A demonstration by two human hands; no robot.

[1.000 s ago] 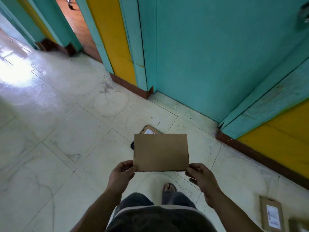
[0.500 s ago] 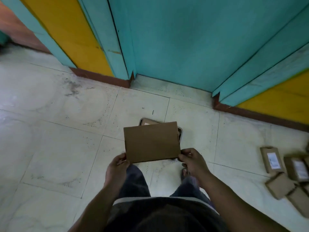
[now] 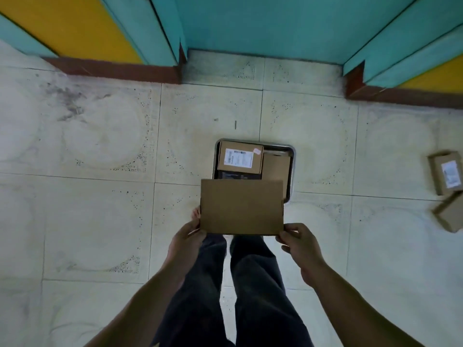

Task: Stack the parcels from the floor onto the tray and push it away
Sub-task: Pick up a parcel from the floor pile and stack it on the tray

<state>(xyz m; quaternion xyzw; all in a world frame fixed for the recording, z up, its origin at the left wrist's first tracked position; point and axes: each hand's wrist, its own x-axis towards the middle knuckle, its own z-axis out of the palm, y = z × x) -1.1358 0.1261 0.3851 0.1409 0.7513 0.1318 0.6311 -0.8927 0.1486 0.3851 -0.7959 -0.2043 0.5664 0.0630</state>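
Parcel [image 3: 241,206], plain brown cardboard, no label on the visible face: held in the air in front of the person, over the near edge of the tray [image 3: 292,171]. Left hand [image 3: 185,242] pinches its near left corner, right hand [image 3: 300,246] pinches its near right corner; the fingers of both are curled at the cardboard edge. Tray is metal, with rounded corners, and sits on the tiled floor [image 3: 100,221] in front of a teal door [image 3: 263,23]. Two parcels already lie in it: a labelled parcel [image 3: 240,157] on the left, with its white barcode sticker facing up, and a plain parcel [image 3: 275,166] just beside it on the right. A dark strip shows below the labelled one; cannot tell what it is. The held parcel hides the tray's near part. Two loose parcels, one labelled [image 3: 447,171] and one plain [image 3: 449,216], lie on the floor at the far right, well apart from the tray. Dark trousers [image 3: 250,284] are visible below the hands.
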